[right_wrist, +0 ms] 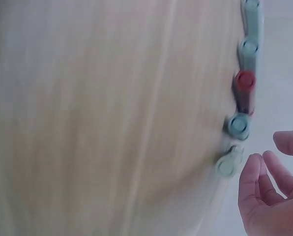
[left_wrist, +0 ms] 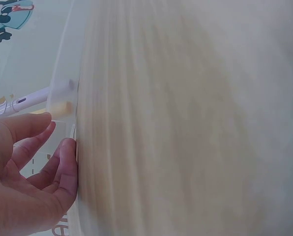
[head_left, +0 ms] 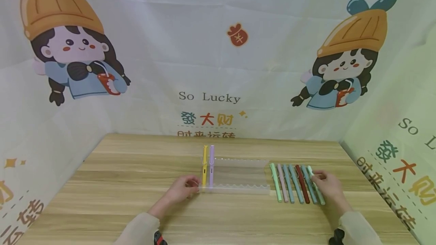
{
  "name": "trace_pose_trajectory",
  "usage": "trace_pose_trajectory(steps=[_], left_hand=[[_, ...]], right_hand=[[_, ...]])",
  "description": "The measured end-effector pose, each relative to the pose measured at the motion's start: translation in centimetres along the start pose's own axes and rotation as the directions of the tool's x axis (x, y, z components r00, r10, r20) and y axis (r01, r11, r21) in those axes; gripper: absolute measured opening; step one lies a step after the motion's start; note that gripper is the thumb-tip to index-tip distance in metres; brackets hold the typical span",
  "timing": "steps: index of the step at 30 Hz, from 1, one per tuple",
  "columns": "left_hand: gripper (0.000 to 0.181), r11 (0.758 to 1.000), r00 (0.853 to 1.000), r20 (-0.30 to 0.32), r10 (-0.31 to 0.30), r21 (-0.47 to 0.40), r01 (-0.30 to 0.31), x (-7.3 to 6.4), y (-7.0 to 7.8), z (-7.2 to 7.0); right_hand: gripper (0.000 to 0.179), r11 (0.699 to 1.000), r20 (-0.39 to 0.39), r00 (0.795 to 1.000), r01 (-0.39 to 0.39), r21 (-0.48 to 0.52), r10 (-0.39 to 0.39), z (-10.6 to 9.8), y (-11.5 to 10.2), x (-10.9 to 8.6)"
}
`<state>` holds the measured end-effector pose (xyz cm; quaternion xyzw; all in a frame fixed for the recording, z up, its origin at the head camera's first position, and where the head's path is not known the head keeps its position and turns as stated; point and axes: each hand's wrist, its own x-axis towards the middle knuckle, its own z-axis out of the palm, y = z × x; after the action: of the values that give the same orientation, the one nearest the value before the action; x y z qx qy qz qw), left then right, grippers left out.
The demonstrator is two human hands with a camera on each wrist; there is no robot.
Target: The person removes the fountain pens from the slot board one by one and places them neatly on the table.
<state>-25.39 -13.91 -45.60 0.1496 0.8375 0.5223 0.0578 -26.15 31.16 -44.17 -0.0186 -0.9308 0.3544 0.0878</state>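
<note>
A clear rack [head_left: 238,189] with scalloped rails lies mid-table. A yellow pen [head_left: 204,163] and a lilac pen [head_left: 212,163] rest across its left end. My left hand [head_left: 181,191] is at that end, resting on the tabletop with loosely bent fingers, thumb and fingertips apart in the left wrist view. To the right of the rack several pens lie side by side: mint green [head_left: 276,183], pink, blue ones, and a dark red pen [head_left: 302,184]. My right hand [head_left: 329,189] is beside the outermost pale green pen [right_wrist: 227,167], fingertips near its cap, thumb apart from the fingers.
The wooden tabletop [head_left: 136,169] runs back to a printed cloth backdrop [head_left: 211,56], which also encloses both sides. Beige sleeves [head_left: 139,226] and dark wrist straps show at the bottom edge.
</note>
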Motion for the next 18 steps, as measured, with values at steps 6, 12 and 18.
trace_pose_trajectory(steps=[6,12,18], left_hand=[[0.014,1.0,1.0,0.003,0.001,0.002,-0.001,0.0,0.0,0.0],[0.014,1.0,1.0,-0.006,0.002,-0.008,-0.002,0.0,0.0,0.1],[0.014,1.0,1.0,-0.004,0.02,-0.02,-0.02,-0.1,0.0,0.1]], right_hand=[[0.03,0.991,-0.009,0.999,0.035,0.126,-0.034,0.9,-1.4,-0.5],[0.029,0.98,-0.011,0.998,0.057,0.189,-0.055,1.8,-2.9,-0.9],[0.03,0.964,0.069,0.997,0.024,0.263,-0.043,2.7,-5.2,-1.3]])
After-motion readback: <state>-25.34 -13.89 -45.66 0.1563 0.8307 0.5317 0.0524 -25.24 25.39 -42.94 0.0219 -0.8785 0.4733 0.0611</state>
